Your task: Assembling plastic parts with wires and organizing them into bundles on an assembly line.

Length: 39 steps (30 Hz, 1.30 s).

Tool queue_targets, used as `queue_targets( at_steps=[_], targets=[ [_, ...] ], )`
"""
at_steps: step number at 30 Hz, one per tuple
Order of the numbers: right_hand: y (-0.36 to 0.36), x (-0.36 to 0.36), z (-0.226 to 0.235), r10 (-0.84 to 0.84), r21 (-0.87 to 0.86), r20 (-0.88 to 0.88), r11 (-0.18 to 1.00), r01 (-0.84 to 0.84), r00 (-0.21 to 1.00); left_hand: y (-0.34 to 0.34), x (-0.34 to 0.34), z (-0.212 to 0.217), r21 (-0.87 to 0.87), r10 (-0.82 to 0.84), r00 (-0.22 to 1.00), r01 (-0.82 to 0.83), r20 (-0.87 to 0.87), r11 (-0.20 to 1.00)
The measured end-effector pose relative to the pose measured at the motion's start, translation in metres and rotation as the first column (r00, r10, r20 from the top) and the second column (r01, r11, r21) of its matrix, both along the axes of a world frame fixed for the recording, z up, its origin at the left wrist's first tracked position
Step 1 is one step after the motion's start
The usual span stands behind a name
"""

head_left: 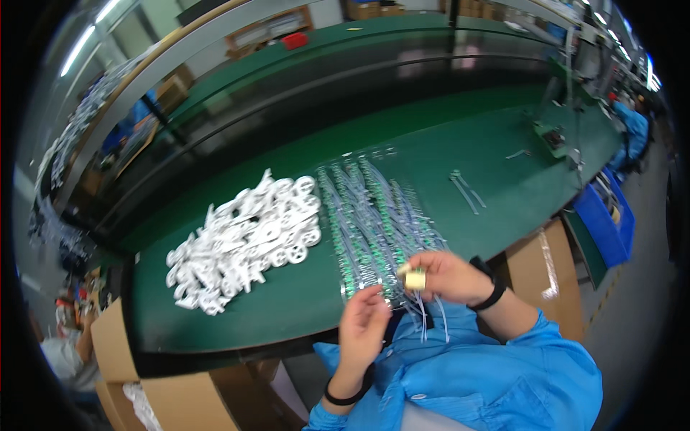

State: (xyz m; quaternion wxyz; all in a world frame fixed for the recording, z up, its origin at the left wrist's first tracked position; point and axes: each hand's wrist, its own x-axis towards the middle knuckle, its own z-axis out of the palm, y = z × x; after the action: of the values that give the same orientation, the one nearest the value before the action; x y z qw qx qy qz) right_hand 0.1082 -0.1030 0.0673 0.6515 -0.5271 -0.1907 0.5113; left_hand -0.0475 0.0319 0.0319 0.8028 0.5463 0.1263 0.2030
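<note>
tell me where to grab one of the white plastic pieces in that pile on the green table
Probably best from the pile's near right edge: the white plastic pieces there end in round wheel-like heads, one lying apart at the rim. Pinch that round head from above, coming in from the right hand side. The middle is tangled.

Green bench [445, 154]: white parts [244, 241], wired boards [374, 223].
</note>
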Motion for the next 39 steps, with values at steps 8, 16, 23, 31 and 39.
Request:
queue_targets(
  at_steps=[8,16,23,31,39],
  targets=[
    [-0.051,0.191,-0.037,-0.070,-0.323,0.809,0.777,0.540,0.584,0.082,-0.020,-0.052,0.337,0.520,0.849,-0.464,-0.094,0.819],
    [0.011,0.152,-0.020,0.328,-0.315,0.934,0.579,0.752,0.139,0.090,-0.023,-0.063,0.246,0.579,0.814,-0.555,-0.035,0.795],
    [0.054,0.108,-0.033,0.184,-0.207,0.978,0.907,0.368,0.097,0.089,-0.023,-0.066,0.240,0.590,0.807,-0.569,-0.018,0.787],
    [0.051,0.113,-0.017,0.074,-0.386,0.796,0.827,0.409,0.600,0.090,-0.025,-0.065,0.224,0.583,0.812,-0.570,0.006,0.791],
    [0.006,0.119,-0.024,-0.459,0.070,0.765,0.756,0.651,0.451,0.088,-0.024,-0.055,0.217,0.570,0.821,-0.550,-0.035,0.806]
  ],
)
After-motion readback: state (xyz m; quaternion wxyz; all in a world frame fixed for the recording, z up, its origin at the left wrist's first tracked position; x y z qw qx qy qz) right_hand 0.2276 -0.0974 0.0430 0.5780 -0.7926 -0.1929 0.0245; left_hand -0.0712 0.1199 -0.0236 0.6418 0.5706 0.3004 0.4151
